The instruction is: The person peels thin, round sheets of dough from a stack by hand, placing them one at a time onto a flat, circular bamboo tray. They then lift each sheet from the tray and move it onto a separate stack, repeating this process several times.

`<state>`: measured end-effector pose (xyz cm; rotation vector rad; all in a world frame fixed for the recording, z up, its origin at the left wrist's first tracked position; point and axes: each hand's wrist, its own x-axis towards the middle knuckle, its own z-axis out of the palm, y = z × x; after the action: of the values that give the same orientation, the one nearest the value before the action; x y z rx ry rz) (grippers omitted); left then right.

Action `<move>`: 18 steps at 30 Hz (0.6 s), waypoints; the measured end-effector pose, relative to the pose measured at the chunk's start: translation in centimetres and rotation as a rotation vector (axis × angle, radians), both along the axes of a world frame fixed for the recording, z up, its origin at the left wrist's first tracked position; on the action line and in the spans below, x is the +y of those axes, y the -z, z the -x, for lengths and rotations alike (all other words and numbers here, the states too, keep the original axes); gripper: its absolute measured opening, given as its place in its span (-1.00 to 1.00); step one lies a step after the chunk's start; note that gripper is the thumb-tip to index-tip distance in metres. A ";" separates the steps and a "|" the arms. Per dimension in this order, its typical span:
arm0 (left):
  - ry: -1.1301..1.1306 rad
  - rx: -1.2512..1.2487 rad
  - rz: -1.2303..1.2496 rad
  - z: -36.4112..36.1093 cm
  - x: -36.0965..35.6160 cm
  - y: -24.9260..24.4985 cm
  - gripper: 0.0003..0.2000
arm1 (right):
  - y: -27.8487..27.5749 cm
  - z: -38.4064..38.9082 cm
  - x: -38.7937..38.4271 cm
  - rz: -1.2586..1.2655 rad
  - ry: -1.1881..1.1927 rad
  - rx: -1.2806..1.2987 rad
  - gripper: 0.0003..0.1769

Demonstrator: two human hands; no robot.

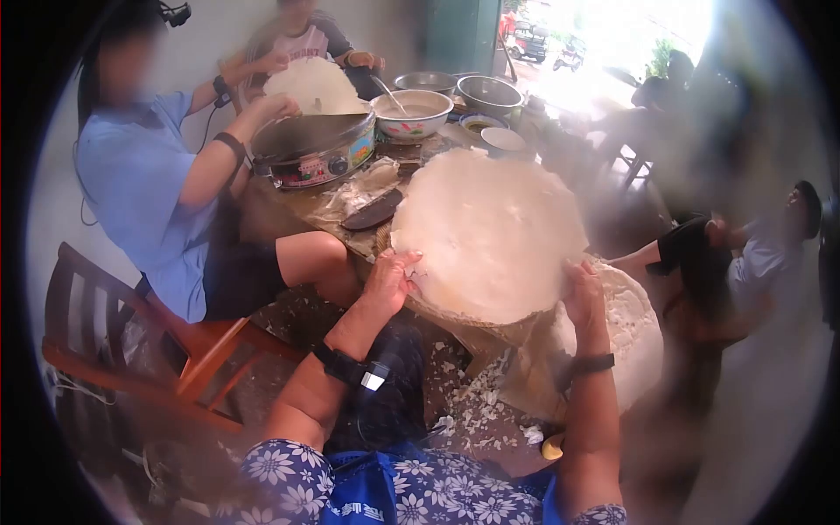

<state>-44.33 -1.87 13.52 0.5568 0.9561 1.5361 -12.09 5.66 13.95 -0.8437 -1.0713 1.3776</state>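
A wide, thin, pale round pancake (pixel 490 227) lies in front of me, with a woven edge (pixel 477 325) showing under its near side. At its left rim, the fingers of my left hand (pixel 392 278) are closed on the edge. My right hand (pixel 584 293) pinches the rim on the opposite side. Just beyond that hand, lower right, is another pale round layer (pixel 626 337), partly hidden by my forearm. A dark flat blade-like tool (pixel 374 211) rests on the table left of the pancake.
To the left, a person in blue sits by a round griddle (pixel 324 153); a pale sheet (pixel 313 86) is raised above it. A floral basin (pixel 411 114) with a ladle and metal bowls (pixel 490 94) stand behind. Wooden chair (pixel 131 341) left; white scraps (pixel 477 398) litter the floor.
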 end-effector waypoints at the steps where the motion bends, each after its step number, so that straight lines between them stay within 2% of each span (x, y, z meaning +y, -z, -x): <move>1: -0.038 -0.019 0.023 0.8 -0.1 -0.1 -0.75 | 0.8 0.6 0.9 0.058 0.012 -0.063 -0.73; 3: -0.008 0.011 0.068 3.0 0.6 2.0 -0.74 | 2.5 1.1 2.2 0.173 0.040 -0.190 -0.76; 4: 0.003 0.035 0.098 3.9 0.7 2.9 -0.74 | 2.8 1.8 2.1 0.113 0.060 -0.217 -0.76; 7: 0.023 0.065 0.157 4.6 0.4 3.9 -0.77 | 2.6 1.9 2.1 0.155 0.086 -0.367 -0.74; 12: 0.015 0.104 0.193 4.7 0.5 4.3 -0.82 | 0.5 2.9 1.7 0.148 0.113 -0.343 -0.67; 18: 0.016 0.112 0.191 4.9 0.8 4.6 -0.82 | 3.0 2.1 3.8 0.065 0.150 -0.476 -0.61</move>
<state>-49.24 -1.09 8.89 0.5165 1.1677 1.3932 -14.20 9.48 10.93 -1.3158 -1.2952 1.1154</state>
